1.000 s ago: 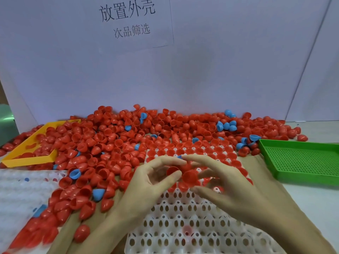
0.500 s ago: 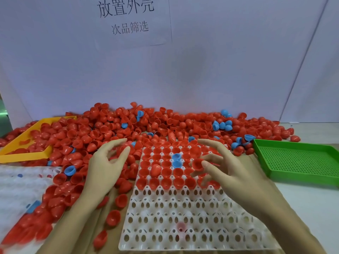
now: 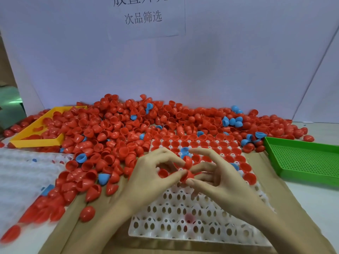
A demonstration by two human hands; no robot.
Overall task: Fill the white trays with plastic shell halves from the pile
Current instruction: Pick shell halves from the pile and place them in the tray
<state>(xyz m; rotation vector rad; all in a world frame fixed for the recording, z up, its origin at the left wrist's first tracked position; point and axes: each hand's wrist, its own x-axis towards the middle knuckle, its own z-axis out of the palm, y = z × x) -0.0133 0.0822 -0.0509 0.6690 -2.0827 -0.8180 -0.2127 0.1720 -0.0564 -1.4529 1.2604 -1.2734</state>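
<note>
Two red shell halves (image 3: 187,168) sit pinched between the left hand (image 3: 150,177) and right hand (image 3: 222,177), each grip grasping them. Empty cups of the white tray (image 3: 183,230) lie just below, nearer the wrists.

Bright, even, diffuse light falls from above, so the backboard (image 3: 220,70) reads pale lilac with a faint darker patch at centre, and shadows under the hands and shells (image 3: 113,136) are soft and short. Small highlights glint on the red plastic. The centre is fairly sharp, whereas the lower-left corner smears with blur, notably the side tray (image 3: 22,173) and nearby shells, and wide-angle distortion bends straight edges near the frame borders.
</note>
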